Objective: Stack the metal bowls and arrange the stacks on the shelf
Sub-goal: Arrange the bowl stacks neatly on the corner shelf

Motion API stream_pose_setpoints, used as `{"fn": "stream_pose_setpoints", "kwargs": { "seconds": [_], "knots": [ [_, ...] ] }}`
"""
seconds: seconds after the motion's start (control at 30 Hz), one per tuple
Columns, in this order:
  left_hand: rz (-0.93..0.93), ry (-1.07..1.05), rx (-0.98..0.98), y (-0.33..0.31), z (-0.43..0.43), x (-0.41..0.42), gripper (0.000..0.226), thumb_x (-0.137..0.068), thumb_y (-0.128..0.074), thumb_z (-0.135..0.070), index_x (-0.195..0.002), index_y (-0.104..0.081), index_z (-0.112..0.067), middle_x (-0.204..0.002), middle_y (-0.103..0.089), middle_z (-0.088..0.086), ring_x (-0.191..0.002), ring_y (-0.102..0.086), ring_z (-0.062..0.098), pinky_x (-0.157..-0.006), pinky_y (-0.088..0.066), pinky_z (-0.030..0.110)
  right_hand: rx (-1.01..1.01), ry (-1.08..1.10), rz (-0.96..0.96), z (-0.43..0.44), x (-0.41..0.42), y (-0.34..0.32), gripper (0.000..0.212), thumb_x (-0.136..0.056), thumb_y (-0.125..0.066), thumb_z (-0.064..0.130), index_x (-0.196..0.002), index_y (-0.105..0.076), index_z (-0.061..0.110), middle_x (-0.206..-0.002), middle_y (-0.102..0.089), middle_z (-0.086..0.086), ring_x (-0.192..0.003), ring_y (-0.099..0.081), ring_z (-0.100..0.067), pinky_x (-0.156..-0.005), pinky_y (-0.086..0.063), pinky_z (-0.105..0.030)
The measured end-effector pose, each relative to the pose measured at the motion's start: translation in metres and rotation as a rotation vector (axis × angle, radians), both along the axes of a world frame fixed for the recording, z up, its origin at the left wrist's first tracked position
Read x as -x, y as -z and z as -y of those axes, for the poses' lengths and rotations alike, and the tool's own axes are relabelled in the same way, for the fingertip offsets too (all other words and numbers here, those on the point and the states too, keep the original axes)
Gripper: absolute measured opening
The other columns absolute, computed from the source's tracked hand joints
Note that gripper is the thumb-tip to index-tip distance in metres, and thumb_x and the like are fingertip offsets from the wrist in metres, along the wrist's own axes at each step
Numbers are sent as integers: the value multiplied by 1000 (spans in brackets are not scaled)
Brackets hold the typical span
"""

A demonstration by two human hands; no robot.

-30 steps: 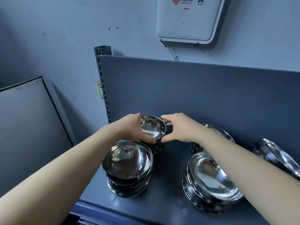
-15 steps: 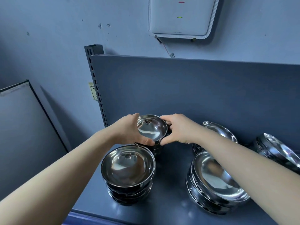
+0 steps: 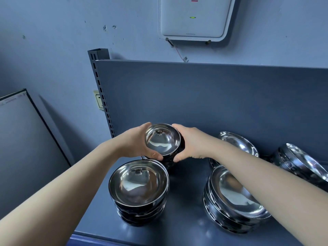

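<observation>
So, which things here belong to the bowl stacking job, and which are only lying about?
Part of the job:
- rear bowl stack, gripped by left hand and right hand
- front bowl stack
- wide bowl stack
- back plate stack
- far right stack
- shelf

Not part of it:
- white wall box
- wall socket
- board at left

Retail or stockroom setting: grey metal gondola shelf (image 3: 186, 201) with slotted upright (image 3: 103, 96), stacked steel bowls (image 3: 140, 190), white router box (image 3: 195, 18) on painted wall, upper centre.
</observation>
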State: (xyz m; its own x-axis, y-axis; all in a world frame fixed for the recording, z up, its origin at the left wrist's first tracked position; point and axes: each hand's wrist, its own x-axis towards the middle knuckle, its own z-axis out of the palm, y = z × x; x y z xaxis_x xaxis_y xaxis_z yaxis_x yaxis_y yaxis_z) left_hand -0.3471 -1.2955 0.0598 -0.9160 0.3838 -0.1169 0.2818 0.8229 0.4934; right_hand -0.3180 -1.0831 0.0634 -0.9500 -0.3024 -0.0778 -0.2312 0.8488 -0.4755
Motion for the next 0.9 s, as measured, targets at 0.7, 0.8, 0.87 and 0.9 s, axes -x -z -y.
{"fn": "stream_pose_setpoints", "kwargs": {
  "seconds": [0.7,0.8,0.87,0.9],
  "knots": [
    [96,-14,-98,4,3,14,126,-31,-86,-64,-141,-34,-28,-127,-57,-10,-117,-55,13,-104,-42,37,28,37,-49,-1,3,3,58,-61,-87,26,-107,-52,19,-87,-62,1,-55,-51,-10,-33,-32,-15],
    [90,-7,-80,2,3,14,128,-32,-85,-64,-143,-32,-28,-132,-54,-9,-122,-51,14,-106,-40,37,19,41,-81,-1,3,5,56,-59,-86,32,-103,-53,21,-86,-62,4,-69,-57,-15,-45,-41,-25],
    [68,-8,-73,-2,4,14,133,-32,-83,-63,-147,-27,-26,-137,-49,-8,-127,-46,15,-109,-36,35,24,52,-109,0,2,4,57,-59,-86,33,-104,-53,23,-86,-63,3,-73,-58,-19,-50,-46,-30],
    [57,-9,-72,-6,4,13,136,-32,-83,-62,-149,-23,-25,-140,-46,-8,-129,-44,14,-109,-35,34,23,58,-120,0,2,4,57,-59,-85,33,-105,-52,23,-85,-63,3,-70,-58,-18,-48,-45,-29]
  ]
}}
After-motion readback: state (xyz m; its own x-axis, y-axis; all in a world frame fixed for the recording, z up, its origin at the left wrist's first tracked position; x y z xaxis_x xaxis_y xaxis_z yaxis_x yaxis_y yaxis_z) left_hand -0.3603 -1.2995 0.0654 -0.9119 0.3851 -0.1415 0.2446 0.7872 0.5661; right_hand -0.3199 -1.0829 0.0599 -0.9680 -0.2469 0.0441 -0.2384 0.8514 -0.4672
